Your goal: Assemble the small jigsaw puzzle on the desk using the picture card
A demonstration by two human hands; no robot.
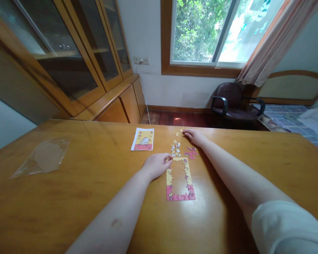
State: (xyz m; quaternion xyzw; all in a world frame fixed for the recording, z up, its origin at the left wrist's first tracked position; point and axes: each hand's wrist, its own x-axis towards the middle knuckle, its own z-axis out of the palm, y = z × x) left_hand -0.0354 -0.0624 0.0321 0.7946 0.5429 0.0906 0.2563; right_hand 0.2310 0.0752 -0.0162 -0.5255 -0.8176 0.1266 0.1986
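Note:
A jigsaw border (179, 180), yellow at the top and pink at the bottom, lies assembled as a hollow frame on the wooden table (95, 183). My left hand (157, 164) rests at its top left corner, fingers curled and pinched at the frame's edge. My right hand (194, 136) reaches farther out, fingertips down on a loose piece near the table's far edge. Loose white and yellow pieces (175, 148) and a few pink pieces (191, 153) lie between the two hands. A reference picture card (143, 139) lies to the left of them.
A clear plastic bag (43, 156) lies on the table's left side. Beyond the table stand a glass-fronted wooden cabinet (76, 60), a dark armchair (231, 102) under the window, and a bed (296, 118) at the right.

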